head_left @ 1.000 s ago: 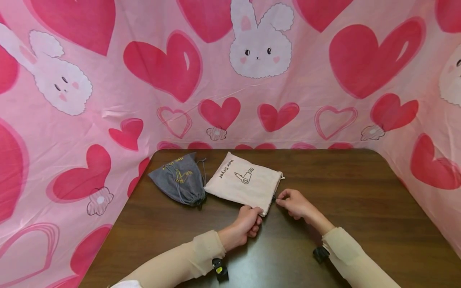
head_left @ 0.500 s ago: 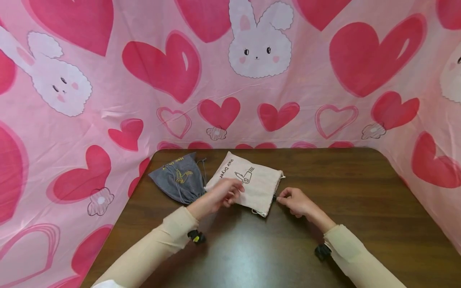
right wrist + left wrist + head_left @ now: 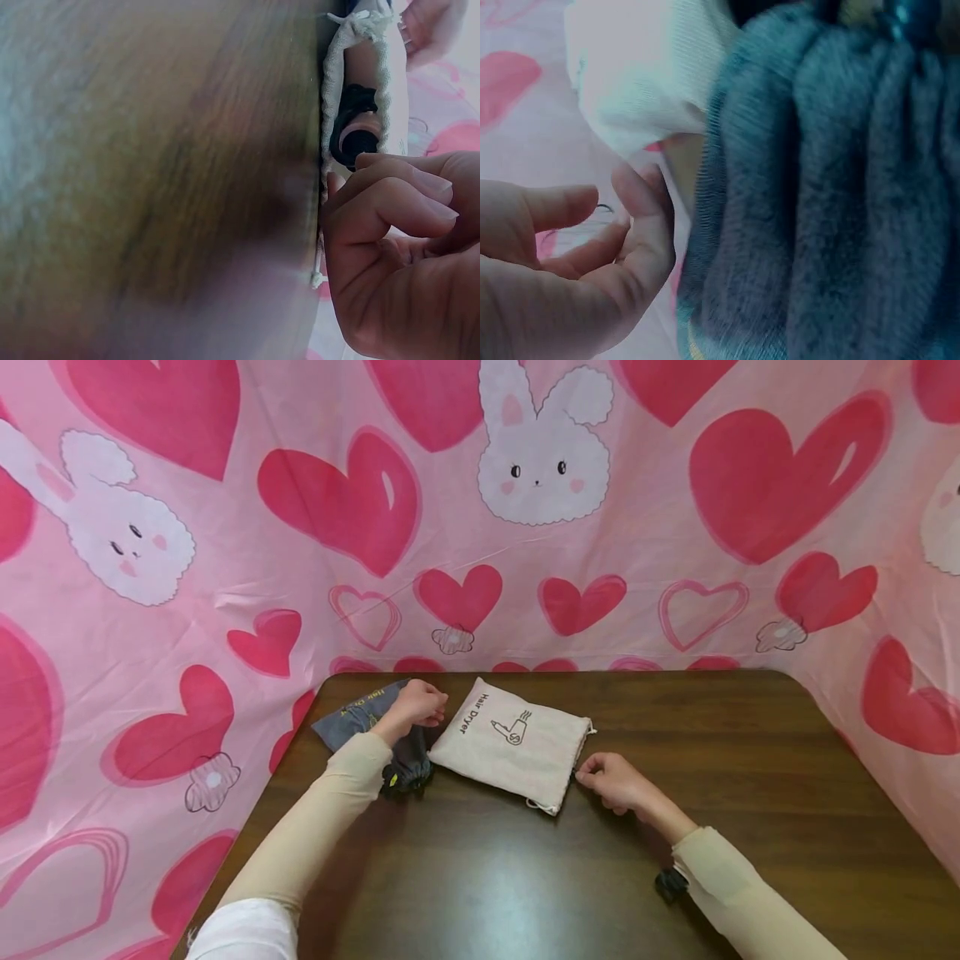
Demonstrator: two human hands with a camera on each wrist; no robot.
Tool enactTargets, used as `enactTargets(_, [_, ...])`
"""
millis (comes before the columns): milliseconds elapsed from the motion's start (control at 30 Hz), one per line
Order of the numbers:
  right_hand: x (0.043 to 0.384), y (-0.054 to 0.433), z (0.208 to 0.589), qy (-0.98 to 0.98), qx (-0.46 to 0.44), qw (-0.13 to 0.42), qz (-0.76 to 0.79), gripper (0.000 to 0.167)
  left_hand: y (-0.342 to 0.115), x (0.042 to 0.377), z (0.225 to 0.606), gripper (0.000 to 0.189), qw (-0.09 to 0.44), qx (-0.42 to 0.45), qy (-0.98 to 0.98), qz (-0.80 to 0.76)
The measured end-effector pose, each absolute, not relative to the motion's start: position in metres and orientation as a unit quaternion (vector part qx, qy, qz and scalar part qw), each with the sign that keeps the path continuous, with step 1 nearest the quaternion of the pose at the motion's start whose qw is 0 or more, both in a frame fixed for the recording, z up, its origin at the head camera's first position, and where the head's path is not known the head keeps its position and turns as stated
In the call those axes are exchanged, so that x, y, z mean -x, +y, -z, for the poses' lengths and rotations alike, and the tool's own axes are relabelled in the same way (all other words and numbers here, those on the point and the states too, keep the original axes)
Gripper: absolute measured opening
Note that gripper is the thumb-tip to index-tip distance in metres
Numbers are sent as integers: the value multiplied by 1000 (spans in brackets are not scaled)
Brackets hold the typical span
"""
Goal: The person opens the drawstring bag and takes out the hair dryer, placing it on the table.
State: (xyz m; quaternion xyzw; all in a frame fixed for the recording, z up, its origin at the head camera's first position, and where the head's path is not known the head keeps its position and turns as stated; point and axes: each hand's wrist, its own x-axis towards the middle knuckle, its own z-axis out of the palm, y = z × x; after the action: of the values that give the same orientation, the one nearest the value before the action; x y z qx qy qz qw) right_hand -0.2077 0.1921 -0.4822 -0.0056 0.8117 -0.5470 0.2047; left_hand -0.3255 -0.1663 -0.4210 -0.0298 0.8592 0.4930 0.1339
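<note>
Drawstring pouch (image 3: 498, 735), cream | your right hand (image 3: 618, 782) curled at its rim (image 3: 383, 82), hold unclear | left hand (image 3: 415, 707) half-open, empty | steady rim likely helped

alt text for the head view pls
A person's right-hand grip is at the edge of a cream drawstring bag printed "Hair Dryer", while the left-hand grip hovers by a gray drawstring bag. Both bags lie on a dark wooden table before a pink heart-and-rabbit cloth.
</note>
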Motion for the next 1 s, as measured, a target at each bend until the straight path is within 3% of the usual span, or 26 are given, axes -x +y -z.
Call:
enactTargets(300, [206, 188, 479, 809, 12, 212, 548, 16, -149, 337, 428, 18, 175, 25, 898, -402])
enactTargets(500, [205, 185, 479, 813, 15, 214, 542, 17, -146, 336, 431, 39, 204, 18, 905, -373])
enactTargets(1000, [207, 187, 478, 812, 22, 218, 542, 17, -139, 333, 432, 33, 164, 13, 926, -340])
